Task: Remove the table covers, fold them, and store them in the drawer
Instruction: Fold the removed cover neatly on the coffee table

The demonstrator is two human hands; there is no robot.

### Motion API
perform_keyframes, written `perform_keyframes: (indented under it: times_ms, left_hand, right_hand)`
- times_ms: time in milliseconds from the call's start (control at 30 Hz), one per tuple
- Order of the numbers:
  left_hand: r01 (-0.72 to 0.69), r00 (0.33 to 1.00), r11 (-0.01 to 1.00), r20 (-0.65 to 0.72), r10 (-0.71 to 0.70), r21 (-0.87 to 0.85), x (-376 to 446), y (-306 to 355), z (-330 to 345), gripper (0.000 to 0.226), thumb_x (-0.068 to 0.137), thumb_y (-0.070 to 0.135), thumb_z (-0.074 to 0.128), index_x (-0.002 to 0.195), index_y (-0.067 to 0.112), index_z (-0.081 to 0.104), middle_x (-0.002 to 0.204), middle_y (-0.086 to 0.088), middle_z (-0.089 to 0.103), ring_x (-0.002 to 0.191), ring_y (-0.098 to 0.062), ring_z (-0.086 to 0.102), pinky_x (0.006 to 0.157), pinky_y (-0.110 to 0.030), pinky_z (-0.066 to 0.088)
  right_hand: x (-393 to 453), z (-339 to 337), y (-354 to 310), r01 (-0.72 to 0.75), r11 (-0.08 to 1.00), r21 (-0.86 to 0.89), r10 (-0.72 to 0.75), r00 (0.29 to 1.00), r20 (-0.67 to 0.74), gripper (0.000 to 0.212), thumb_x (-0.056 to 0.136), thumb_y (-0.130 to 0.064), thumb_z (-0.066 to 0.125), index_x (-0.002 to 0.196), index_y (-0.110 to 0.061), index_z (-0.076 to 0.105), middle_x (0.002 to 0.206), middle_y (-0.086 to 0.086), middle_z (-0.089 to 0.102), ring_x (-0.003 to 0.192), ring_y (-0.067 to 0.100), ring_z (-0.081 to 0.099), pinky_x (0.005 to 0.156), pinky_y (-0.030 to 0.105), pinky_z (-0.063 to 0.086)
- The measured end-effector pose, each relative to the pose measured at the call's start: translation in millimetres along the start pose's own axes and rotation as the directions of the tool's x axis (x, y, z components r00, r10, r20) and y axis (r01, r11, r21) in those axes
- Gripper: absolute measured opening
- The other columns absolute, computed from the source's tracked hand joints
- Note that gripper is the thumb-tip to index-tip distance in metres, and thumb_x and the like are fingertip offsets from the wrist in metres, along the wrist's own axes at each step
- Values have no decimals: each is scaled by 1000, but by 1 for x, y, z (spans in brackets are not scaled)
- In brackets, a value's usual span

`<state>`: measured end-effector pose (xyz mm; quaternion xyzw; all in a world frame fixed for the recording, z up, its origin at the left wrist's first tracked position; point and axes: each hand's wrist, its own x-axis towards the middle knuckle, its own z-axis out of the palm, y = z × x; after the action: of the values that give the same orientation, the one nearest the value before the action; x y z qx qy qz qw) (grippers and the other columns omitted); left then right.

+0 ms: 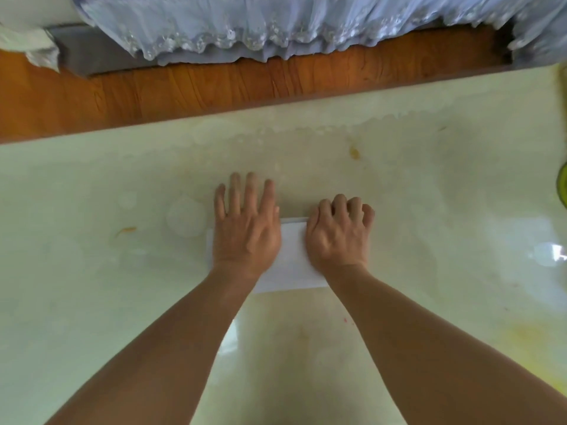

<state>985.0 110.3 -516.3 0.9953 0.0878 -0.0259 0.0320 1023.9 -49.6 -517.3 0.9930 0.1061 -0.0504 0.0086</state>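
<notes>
A small folded white table cover [291, 256] lies flat on the glossy pale tabletop [429, 210], near the middle. My left hand [245, 228] rests flat on its left part, palm down, fingers stretched past its far edge. My right hand [337, 231] presses on its right part with the fingers curled under at the far edge. Both hands hide much of the cover. A pale blue cloth with lace trim [276, 23] hangs along the top of the view. No drawer is in view.
Beyond the table's far edge runs a strip of orange-brown wooden floor [184, 90]. A white crumpled cloth [27, 41] sits at the top left. A green object [563, 185] shows at the right edge. Small stains mark the tabletop.
</notes>
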Motion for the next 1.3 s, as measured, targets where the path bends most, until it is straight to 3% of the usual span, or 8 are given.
perform_keyframes:
  times_ms: [100, 200, 367, 633, 833, 1000, 1200, 1300]
  left_hand:
    - [-96, 993, 995, -69, 93, -38, 3, 2, 18, 42, 96, 17, 48, 136, 9, 57, 138, -17, 57, 130, -43, 51, 116, -65, 26]
    - [-77, 997, 996, -10, 76, -52, 4, -4, 17, 29, 89, 16, 50, 115, 10, 61, 120, -13, 62, 112, -39, 56, 111, -63, 32]
    - [-84, 996, 989, -14, 83, -122, 3, -4, 17, 21, 93, 30, 49, 98, 12, 59, 109, -12, 62, 104, -37, 55, 106, -56, 39]
    - [-38, 994, 967, -105, 12, -251, 0, -9, 5, 18, 98, 19, 48, 100, 10, 63, 106, -12, 62, 97, -36, 55, 94, -49, 44]
    - [-16, 998, 981, -63, 4, -193, -17, 13, -7, 18, 101, 23, 50, 107, 14, 65, 118, -12, 63, 124, -38, 54, 117, -56, 28]
    - [204, 978, 977, 55, -201, -59, -17, 11, 10, 42, 104, 33, 41, 140, 15, 54, 149, -15, 50, 145, -41, 38, 117, -68, 19]
    - [192, 980, 981, 59, -191, -13, -16, 10, 19, 41, 105, 34, 31, 130, 15, 58, 145, -5, 54, 139, -34, 45, 113, -64, 25]
    - [203, 979, 979, 30, -203, -21, -16, 11, 22, 40, 103, 36, 32, 125, 17, 59, 144, -3, 53, 137, -32, 45, 113, -59, 27]
  right_hand:
    - [3, -1, 0, 30, 999, -26, -32, 998, -59, 21, 94, -21, 44, 79, -11, 56, 86, 11, 55, 88, 34, 48, 93, 50, 37]
    - [4, -13, -14, 162, 986, -45, -164, 986, -36, 13, 86, -9, 44, 85, -12, 56, 88, 11, 55, 89, 34, 50, 100, 52, 36]
    - [8, -15, -36, 172, 985, 24, -173, 984, 40, 17, 92, -28, 46, 81, -16, 52, 84, 7, 54, 82, 31, 47, 77, 43, 35]
    - [10, 2, -36, 166, 986, -16, -165, 985, 42, 23, 90, -31, 46, 74, -15, 52, 78, 6, 54, 78, 32, 48, 72, 43, 30]
    - [10, 1, -37, 188, 982, -15, -183, 969, 165, 34, 93, -40, 30, 82, -18, 54, 84, 4, 55, 81, 31, 48, 74, 44, 34]
    - [11, 0, -38, 170, 982, 80, -177, 980, 89, 50, 96, -45, 25, 75, -12, 55, 77, 8, 55, 77, 33, 50, 73, 45, 35]
    - [12, -1, -33, 240, 966, 93, -250, 961, 115, 37, 98, -43, 40, 78, -15, 55, 79, 6, 55, 77, 31, 50, 68, 40, 27]
    - [18, -5, -23, 333, 931, 151, -353, 926, 131, 35, 98, -43, 43, 85, -15, 59, 87, 6, 59, 84, 32, 54, 66, 40, 34]
